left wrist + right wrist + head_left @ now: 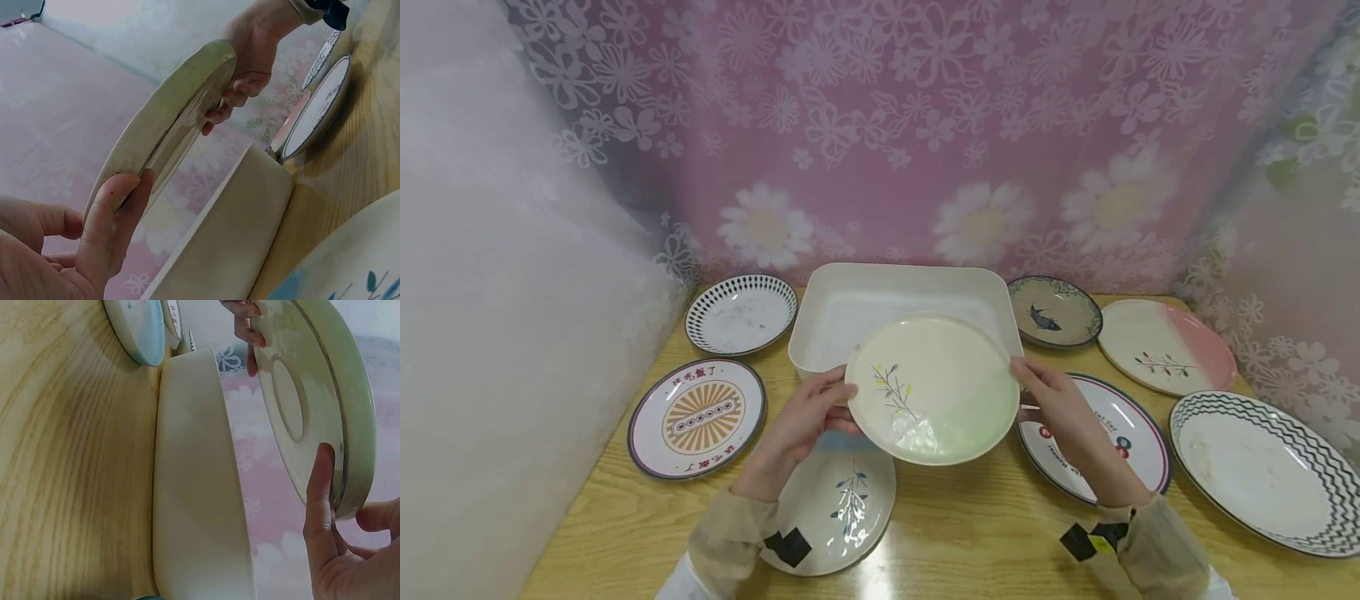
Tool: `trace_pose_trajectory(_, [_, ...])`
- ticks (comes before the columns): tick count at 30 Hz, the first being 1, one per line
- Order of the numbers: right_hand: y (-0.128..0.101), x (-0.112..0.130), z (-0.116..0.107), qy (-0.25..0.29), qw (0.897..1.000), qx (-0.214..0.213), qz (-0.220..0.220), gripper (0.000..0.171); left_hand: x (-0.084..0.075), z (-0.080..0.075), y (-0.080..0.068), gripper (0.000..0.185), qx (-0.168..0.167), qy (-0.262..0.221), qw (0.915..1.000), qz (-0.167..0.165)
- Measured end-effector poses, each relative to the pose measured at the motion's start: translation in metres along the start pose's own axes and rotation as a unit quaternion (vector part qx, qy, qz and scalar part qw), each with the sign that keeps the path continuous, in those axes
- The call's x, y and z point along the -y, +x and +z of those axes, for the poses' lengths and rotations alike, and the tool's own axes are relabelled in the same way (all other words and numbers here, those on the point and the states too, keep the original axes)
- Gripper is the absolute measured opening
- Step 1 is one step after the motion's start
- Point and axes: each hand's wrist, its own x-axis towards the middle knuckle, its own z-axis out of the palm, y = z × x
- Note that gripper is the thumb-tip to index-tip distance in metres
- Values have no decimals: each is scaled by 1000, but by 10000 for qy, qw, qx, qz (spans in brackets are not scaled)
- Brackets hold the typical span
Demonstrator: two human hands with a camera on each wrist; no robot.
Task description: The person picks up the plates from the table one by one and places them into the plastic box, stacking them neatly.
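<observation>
A cream plate point(934, 386) with a small sprig painted on it is held in the air above the near rim of the white tub point(820, 329), toward the middle of the table point(970, 525). It is gripped at opposite edges: the left hand point(805, 417) is curled round the left rim, thumb on top and fingers point(103, 225) beneath, and the right hand point(1060, 404) pinches the right rim in the same way. Both grips are narrow, closed only on the edge. The plate is tilted toward the person, so a slip is judged possible if either hold loosens on the glossy surface. Another plate with a blue leaf point(838, 504) lies directly under it, and a red-dotted plate point(1120, 433) lies under the right wrist; either could be struck and chipped. The tub rim could also be knocked if the plate is lowered too soon.
</observation>
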Motion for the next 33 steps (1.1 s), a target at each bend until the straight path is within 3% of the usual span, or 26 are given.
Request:
trace_pose_trajectory(12, [0,2,-1,262,9991,-61,-323,66,-17,4,11,46,5,-117,9999,102])
trace_pose_trajectory(18, [1,1,-7,486,9979,-24,-426,66,-30,7,23,46,-200,-281,9994,32])
trace_pose_trajectory(25, [0,0,-11,344,9980,75,-519,61,-47,10,52,40,-608,-420,9972,-88])
trace_pose_trajectory(33, [-2,-5,-11,493,9977,59,-457,41,-52,12,86,37,-684,-542,9958,-261])
